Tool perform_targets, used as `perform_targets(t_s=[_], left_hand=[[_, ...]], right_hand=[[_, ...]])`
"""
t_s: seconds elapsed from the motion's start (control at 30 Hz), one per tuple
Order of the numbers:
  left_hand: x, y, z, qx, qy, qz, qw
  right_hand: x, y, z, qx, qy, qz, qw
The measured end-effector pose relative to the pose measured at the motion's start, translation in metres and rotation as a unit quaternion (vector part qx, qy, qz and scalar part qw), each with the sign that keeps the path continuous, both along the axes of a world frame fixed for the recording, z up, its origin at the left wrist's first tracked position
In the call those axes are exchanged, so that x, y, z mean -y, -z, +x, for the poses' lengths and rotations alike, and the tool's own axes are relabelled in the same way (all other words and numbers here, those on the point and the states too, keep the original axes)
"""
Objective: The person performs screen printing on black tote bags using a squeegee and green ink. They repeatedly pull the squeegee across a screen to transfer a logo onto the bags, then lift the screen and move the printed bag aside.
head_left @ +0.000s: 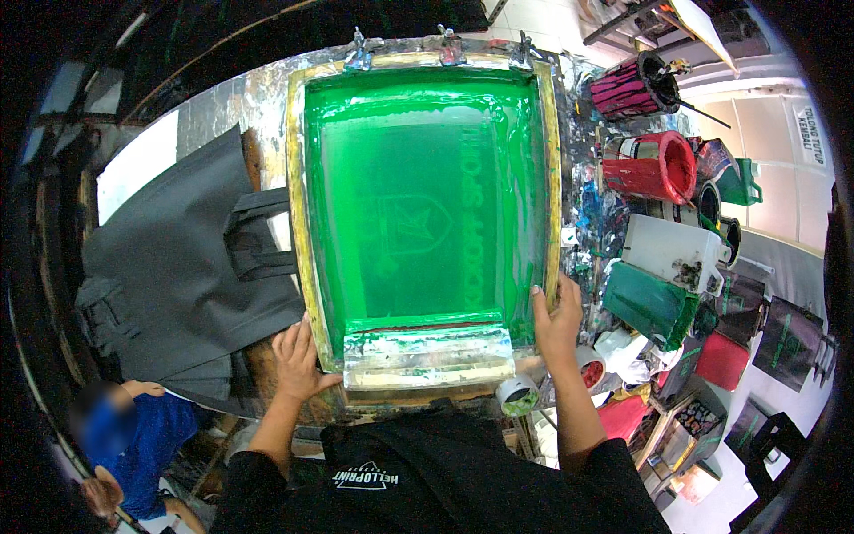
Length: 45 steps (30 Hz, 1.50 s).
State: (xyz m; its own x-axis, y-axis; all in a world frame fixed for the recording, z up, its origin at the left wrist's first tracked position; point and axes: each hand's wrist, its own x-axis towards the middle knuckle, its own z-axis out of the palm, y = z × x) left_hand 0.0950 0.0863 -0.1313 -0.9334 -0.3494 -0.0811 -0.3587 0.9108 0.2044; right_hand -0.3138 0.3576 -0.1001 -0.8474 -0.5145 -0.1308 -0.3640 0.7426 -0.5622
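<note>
A screen printing frame (pixel 550 222) with a yellowish, ink-stained rim lies in front of me. Its mesh (pixel 400 267) is coated in wet green ink, and a shield emblem and lettering show faintly through. Across the near end rests a wide squeegee (pixel 427 351), whitish and smeared, touched by neither hand. My left hand (pixel 298 360) grips the frame's near left corner, thumb along the near edge and fingers by the left side. My right hand (pixel 560 325) holds the right rim near its lower end, thumb on top and fingers outside. Whatever lies under the mesh is hidden.
Metal clamps (pixel 451 44) line the far edge. Dark grey bags (pixel 187 267) lie at the left, one strap reaching the frame. Right of it stand a red ink bucket (pixel 654 166), a pink-streaked can (pixel 632 84) and a green-stained container (pixel 649 298). A person in blue (pixel 156 454) is at lower left.
</note>
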Motion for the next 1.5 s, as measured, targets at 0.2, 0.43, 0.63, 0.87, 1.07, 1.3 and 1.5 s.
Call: perform_targets(t_s=[0.2,0.43,0.63,0.87,1.07,1.3,1.5], left_hand=[[0.001,0.004,0.003,-0.004,-0.001,0.000,1.000],[0.004,0.007,0.005,-0.023,-0.003,0.025,0.999],[0.007,-0.011,0.011,0.029,-0.017,0.110,0.993],[0.028,-0.026,0.006,-0.027,-0.043,0.041,0.998],[0.048,-0.028,-0.059,0.021,0.006,-0.115,0.993],[0.046,0.008,-0.049,0.049,-0.036,-0.008,0.998],[0.046,0.009,-0.048,0.025,-0.040,-0.002,0.999]], right_hand=[[0.000,0.002,-0.003,0.004,0.018,0.003,1.000],[0.002,-0.002,-0.003,0.020,0.017,0.010,1.000],[0.000,0.000,-0.005,-0.004,0.008,0.004,1.000],[0.000,-0.006,-0.005,-0.067,-0.016,0.002,0.998],[0.000,-0.007,-0.002,-0.041,-0.011,0.017,0.999],[-0.006,0.001,0.004,-0.075,-0.035,0.045,0.996],[-0.001,-0.003,0.001,-0.081,-0.061,0.054,0.993]])
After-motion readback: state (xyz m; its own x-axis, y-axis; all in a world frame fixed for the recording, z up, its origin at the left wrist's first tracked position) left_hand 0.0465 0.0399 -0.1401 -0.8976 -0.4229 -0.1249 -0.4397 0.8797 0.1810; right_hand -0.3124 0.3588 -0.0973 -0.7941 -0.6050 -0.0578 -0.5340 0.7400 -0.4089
